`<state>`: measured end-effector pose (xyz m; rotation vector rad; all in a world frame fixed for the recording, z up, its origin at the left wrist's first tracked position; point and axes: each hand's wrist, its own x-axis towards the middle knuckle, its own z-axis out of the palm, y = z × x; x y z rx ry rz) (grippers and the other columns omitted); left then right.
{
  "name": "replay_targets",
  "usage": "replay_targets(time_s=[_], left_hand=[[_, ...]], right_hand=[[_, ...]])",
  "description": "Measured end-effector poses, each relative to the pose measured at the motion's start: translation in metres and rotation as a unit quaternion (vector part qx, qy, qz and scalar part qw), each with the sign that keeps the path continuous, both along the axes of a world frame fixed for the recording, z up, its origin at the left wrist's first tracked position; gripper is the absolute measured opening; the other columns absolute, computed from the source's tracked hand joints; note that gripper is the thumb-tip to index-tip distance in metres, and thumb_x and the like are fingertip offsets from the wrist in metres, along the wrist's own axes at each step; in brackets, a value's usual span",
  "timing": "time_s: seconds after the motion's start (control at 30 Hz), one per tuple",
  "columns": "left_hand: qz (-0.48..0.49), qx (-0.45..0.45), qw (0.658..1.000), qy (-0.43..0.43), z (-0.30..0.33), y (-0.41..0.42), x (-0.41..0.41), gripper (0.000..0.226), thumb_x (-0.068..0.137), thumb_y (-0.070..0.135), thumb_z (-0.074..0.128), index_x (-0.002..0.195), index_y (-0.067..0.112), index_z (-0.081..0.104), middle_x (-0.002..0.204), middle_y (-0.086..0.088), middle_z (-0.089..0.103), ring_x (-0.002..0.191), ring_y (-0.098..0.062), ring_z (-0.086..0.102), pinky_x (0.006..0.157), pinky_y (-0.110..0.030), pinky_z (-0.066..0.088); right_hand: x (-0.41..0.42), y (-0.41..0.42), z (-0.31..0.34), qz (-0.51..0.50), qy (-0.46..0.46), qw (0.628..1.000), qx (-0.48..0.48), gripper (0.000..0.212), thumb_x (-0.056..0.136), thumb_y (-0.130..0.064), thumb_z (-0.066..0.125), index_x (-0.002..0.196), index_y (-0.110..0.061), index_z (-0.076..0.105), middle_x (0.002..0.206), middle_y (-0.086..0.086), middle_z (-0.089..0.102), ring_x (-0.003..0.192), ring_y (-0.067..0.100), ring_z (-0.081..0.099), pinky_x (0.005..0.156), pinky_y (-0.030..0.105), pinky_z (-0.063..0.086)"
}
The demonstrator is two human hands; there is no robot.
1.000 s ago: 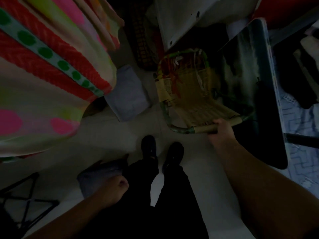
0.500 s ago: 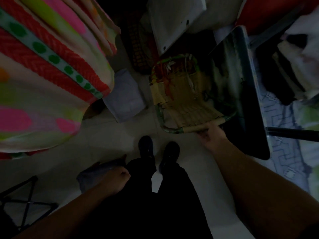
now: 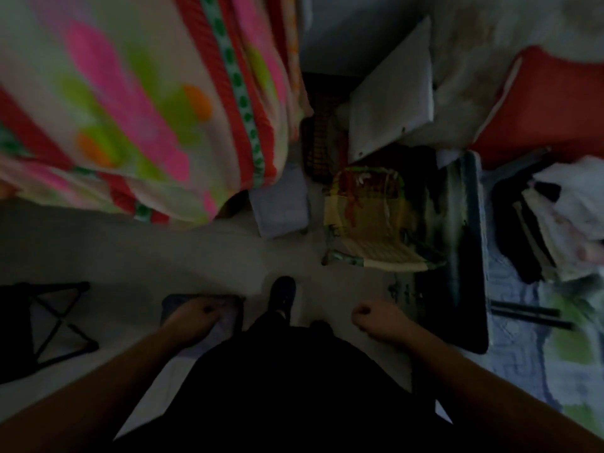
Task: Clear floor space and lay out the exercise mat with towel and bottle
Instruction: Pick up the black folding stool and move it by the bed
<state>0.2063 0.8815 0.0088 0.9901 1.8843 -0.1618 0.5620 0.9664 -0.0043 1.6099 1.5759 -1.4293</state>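
Note:
The room is dim. My left hand (image 3: 196, 317) hangs low on the left beside my leg, fingers curled on a grey-blue folded cloth (image 3: 225, 325). To the right of my legs my right hand (image 3: 372, 318) is a loose fist with nothing in it. A small woven chair (image 3: 369, 223) with a green frame stands on the pale floor (image 3: 196, 256) ahead of that hand, apart from it. The chair leans beside a dark flat board (image 3: 464, 243). No mat or bottle can be made out.
A bright striped and dotted blanket (image 3: 130, 109) hangs over the upper left. A second grey-blue bundle (image 3: 281, 207) lies under its edge. A black folding frame (image 3: 49, 325) is at the left. White boards (image 3: 392, 103), a red cushion (image 3: 549, 103) and piled cloth (image 3: 568, 217) crowd the right.
My right hand has let go of the woven chair's front rail and drawn back toward my leg. The chair now stands alone. The view has swung left.

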Motion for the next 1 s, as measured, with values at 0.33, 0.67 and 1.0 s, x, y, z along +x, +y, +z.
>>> replay_targets(time_s=[0.33, 0.67, 1.0], left_hand=[[0.169, -0.042, 0.985, -0.006, 0.015, -0.192, 0.059, 0.016, 0.089, 0.027, 0.053, 0.086, 0.015, 0.064, 0.092, -0.004, 0.061, 0.091, -0.017, 0.058, 0.078, -0.025, 0.042], [0.371, -0.064, 0.926, -0.042, 0.013, -0.355, 0.058, 0.025, 0.090, 0.028, 0.055, 0.102, 0.009, 0.064, 0.099, -0.007, 0.060, 0.097, -0.017, 0.060, 0.082, -0.026, 0.046], [0.492, 0.008, 0.866, -0.083, 0.020, -0.540, -0.038, 0.023, 0.089, 0.031, 0.055, 0.106, 0.017, 0.063, 0.104, -0.001, 0.065, 0.091, -0.012, 0.059, 0.083, -0.023, 0.045]], right_hand=[[0.042, -0.006, -0.023, 0.118, -0.104, 0.987, -0.026, 0.013, 0.091, -0.010, 0.054, 0.080, -0.004, 0.057, 0.083, 0.018, 0.058, 0.073, 0.026, 0.054, 0.066, 0.030, 0.039], [-0.124, -0.067, 0.017, 0.284, -0.013, 0.959, -0.002, 0.013, 0.094, -0.004, 0.046, 0.082, -0.007, 0.043, 0.077, 0.014, 0.039, 0.063, 0.019, 0.034, 0.060, 0.029, 0.028], [-0.343, -0.247, 0.016, 0.271, 0.037, 0.961, 0.033, 0.010, 0.088, -0.003, 0.052, 0.081, -0.010, 0.055, 0.068, 0.011, 0.053, 0.055, 0.020, 0.054, 0.050, 0.024, 0.042]])
